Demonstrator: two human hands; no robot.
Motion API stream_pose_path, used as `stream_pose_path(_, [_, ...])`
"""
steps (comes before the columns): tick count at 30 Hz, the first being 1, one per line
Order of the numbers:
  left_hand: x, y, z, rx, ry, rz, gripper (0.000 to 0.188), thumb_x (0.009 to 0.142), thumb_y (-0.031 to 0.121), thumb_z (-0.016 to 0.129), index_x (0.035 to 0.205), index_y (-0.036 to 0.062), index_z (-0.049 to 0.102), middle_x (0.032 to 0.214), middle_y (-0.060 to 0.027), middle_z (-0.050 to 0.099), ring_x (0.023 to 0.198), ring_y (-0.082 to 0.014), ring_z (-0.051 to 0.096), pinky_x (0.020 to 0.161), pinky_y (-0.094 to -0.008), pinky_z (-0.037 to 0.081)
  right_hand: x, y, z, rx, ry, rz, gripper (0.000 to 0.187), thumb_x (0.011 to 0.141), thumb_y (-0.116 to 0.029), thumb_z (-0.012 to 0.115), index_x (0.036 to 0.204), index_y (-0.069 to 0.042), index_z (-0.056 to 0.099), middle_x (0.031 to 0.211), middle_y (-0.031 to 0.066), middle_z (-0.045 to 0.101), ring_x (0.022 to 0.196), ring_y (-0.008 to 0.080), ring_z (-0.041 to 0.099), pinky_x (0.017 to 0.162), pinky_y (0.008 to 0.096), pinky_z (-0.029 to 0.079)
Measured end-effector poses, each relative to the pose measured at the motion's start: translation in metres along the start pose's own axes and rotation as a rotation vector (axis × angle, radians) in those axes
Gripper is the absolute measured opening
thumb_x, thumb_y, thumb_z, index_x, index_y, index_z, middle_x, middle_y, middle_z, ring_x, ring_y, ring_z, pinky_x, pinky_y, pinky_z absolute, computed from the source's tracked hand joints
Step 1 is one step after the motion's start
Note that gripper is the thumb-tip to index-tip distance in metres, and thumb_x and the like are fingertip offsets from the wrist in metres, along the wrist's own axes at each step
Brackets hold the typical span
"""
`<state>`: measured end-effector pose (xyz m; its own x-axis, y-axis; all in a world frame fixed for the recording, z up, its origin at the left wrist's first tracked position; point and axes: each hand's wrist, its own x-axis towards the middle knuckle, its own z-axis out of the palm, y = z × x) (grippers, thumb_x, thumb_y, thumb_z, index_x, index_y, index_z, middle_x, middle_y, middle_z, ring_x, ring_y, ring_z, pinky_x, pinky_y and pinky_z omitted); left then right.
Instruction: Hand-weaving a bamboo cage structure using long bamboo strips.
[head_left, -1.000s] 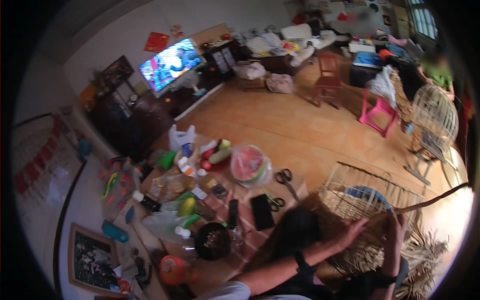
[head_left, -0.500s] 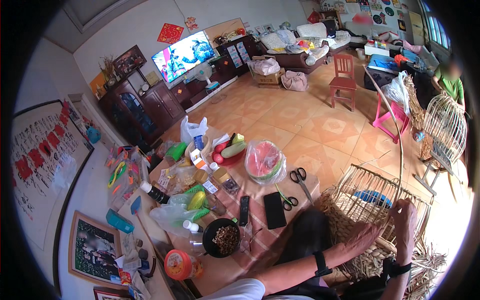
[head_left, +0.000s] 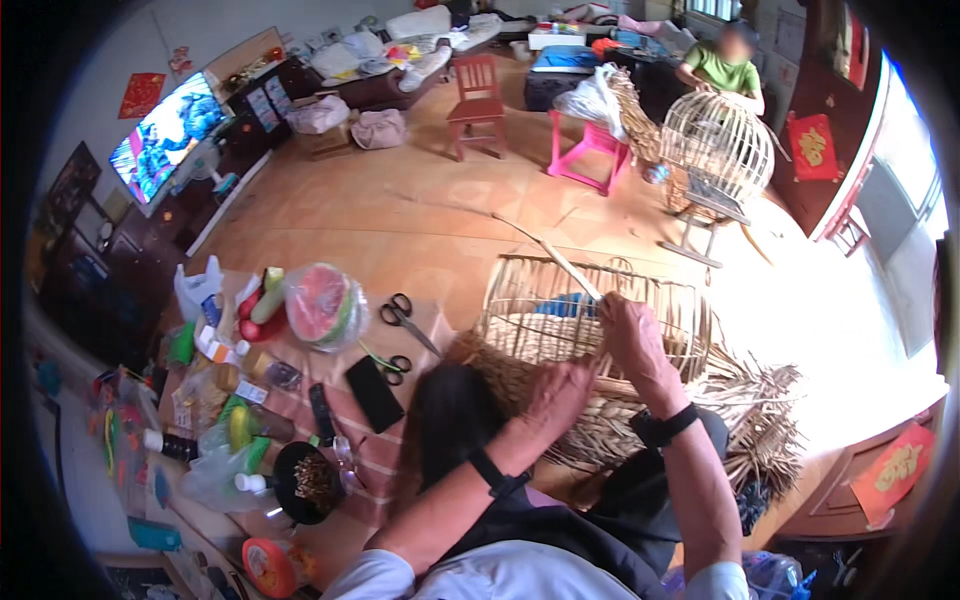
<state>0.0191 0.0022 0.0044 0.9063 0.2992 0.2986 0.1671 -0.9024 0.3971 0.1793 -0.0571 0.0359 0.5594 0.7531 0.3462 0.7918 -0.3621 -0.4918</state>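
Head view: your right hand (head_left: 637,342) grip pinches a pale strip (head_left: 560,258) pointing toward 10 o'clock; woven basket (head_left: 525,338) at 4 o'clock from centre. Left hand (head_left: 562,388) beside it; grip cannot be told.

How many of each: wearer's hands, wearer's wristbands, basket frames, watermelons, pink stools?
Hands: 2 (left hand, right hand)
Wristbands: 2 (left band, right band)
Basket frames: 2 (near frame, far frame)
Watermelon: 1
Pink stool: 1
Total: 8
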Motion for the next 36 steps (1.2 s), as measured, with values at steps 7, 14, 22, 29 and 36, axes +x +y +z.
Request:
stream_pose_path(7, [-0.001,0.007,0.001,-0.139,0.121,-0.111,0.009,0.09,0.009,0.06,0.094,0.0031,0.065,0.076,-0.0219,0.067,0.072,-0.0382,0.069,0.064,-0.0509,0.052,-0.03,-0.005,-0.025,0.593,-0.119,0.286,0.031,0.092,-0.006,0.061,0.123,-0.006,0.059,0.073,0.0149,0.068,0.068,0.0299,0.069,0.062,0.0429,0.054])
stream_pose_path(14, [0.005,0.006,0.036,-0.169,0.214,-0.106,0.014,0.097,0.015,0.051,0.098,0.0041,0.06,0.081,-0.0194,0.067,0.077,-0.0379,0.068,0.064,-0.0458,0.053,-0.058,0.038,-0.01,0.976,0.197,0.415,0.029,0.091,-0.004,0.07,0.117,-0.003,0.058,0.086,0.0093,0.071,0.071,0.0153,0.069,0.058,0.0261,0.055])
stream_pose_path(22, [-0.001,-0.006,0.026,-0.267,0.182,-0.117,0.011,0.094,0.017,0.065,0.097,0.008,0.058,0.082,-0.014,0.066,0.077,-0.0343,0.065,0.067,-0.0434,0.051,-0.082,0.025,-0.012,1.05,0.251,0.474,0.02,0.092,-0.01,0.072,0.1,-0.006,0.054,0.082,0.0038,0.063,0.065,0.0091,0.061,0.055,0.0231,0.052])
stream_pose_path(29, [0.004,0.0,0.008,-0.561,0.118,-0.115,0.02,0.092,0.024,0.068,0.105,0.0102,0.062,0.086,-0.0084,0.069,0.087,-0.0305,0.063,0.086,-0.0409,0.047,-0.156,0.068,0.0,1.188,0.139,0.477,0.027,0.09,-0.011,0.074,0.095,-0.008,0.047,0.079,0.0047,0.064,0.069,0.0128,0.063,0.059,0.0262,0.054])
stream_pose_path(36, [0.0,-0.039,0.018,-0.776,0.083,0.059,0.032,0.096,0.012,0.054,0.125,0.0045,0.064,0.109,-0.0188,0.07,0.108,-0.0351,0.065,0.093,-0.044,0.052,-0.139,0.035,-0.02,1.016,0.312,0.659,0.046,0.087,-0.008,0.074,0.127,-0.003,0.052,0.094,0.0053,0.063,0.076,0.0151,0.062,0.06,0.0282,0.052])
